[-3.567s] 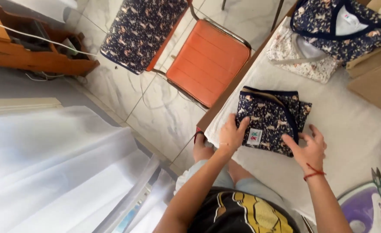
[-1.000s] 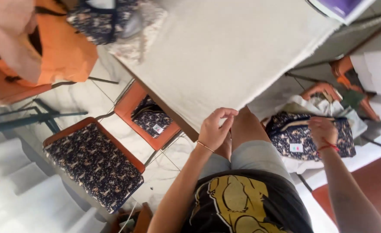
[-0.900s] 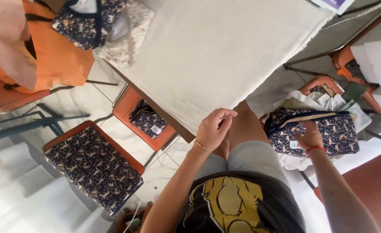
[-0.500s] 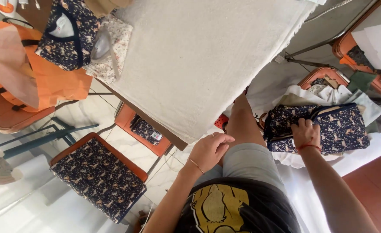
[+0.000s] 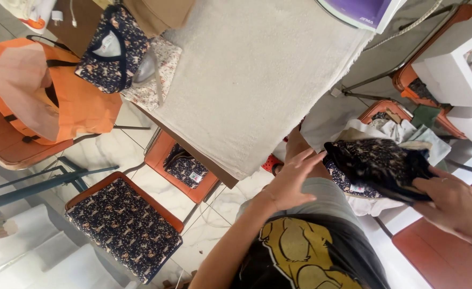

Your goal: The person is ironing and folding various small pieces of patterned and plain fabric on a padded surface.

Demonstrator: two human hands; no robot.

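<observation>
Lifting a dark patterned garment [image 5: 378,166] off the chair pile [image 5: 402,131], right hand [image 5: 455,206] clamped around it; left hand [image 5: 292,182] open, empty. Next: spreading flat on the table's [image 5: 257,80] near edge.

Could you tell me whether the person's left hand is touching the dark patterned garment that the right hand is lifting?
Apart. In the head view the left hand is open with fingers spread, and a strip of leg and pale cloth shows between its fingertips and the dark patterned garment, gripped by the right hand.
</observation>
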